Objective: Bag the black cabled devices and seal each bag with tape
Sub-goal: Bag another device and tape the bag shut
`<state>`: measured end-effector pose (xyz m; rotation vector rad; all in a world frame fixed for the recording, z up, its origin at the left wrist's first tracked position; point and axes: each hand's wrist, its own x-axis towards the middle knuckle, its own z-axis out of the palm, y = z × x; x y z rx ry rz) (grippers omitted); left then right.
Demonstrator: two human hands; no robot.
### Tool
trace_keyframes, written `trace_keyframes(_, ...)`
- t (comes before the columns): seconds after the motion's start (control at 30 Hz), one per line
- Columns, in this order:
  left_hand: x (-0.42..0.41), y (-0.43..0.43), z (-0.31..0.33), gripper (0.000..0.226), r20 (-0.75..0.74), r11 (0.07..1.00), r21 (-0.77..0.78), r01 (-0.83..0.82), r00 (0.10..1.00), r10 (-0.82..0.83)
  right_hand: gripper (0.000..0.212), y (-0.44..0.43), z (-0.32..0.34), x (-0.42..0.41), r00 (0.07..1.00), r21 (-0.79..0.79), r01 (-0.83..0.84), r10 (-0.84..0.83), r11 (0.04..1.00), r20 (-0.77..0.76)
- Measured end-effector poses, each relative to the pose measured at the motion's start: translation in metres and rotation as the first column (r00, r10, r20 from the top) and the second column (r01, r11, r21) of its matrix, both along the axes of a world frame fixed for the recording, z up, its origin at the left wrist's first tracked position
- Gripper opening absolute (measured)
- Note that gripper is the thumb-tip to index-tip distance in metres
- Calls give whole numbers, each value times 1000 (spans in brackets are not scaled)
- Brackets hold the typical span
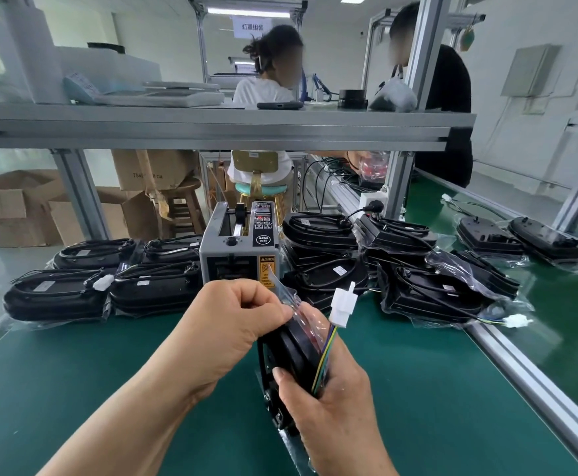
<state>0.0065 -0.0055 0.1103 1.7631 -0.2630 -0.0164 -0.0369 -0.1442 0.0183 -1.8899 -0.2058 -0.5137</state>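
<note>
- While two people are seen at work beyond an aluminium-framed shelf [212, 121], cardboard boxes [2, 207] are stacked on the floor at the left.
- The green surface [109, 372] is lined at the back with bagged black devices: a row [61, 297] at the left and a looser pile [428, 290] at the right.
- A grey tape dispenser [239, 249] is set between them.
- One black device [291, 341] is held upright above the near surface, in a clear bag [309, 321].
- The bag's top is pinched by the left hand [225, 324]. The device and its coloured wires are gripped by the right hand [332, 400], which hides its lower end.
- A white connector [342, 304] sticks out above.
- Any tape on the bag cannot be made out.
</note>
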Motion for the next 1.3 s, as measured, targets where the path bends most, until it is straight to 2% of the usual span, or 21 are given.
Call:
trace_keyframes(0.37,-2,1,-3,17,29,995,-95,-23,999,26,75,0,2,-2,1000,-13,-12,12,1000,-8)
trace_keyframes(0.63,-3,-1,0,16,25,1000,-16,-2,1000,3,77,0,4,-3,1000,-19,-9,9,1000,9)
trace_keyframes(1.3,-11,-2,-6,16,174,988,79,-134,978,118,74,4,2,-3,999,-21,9,-8,1000,44)
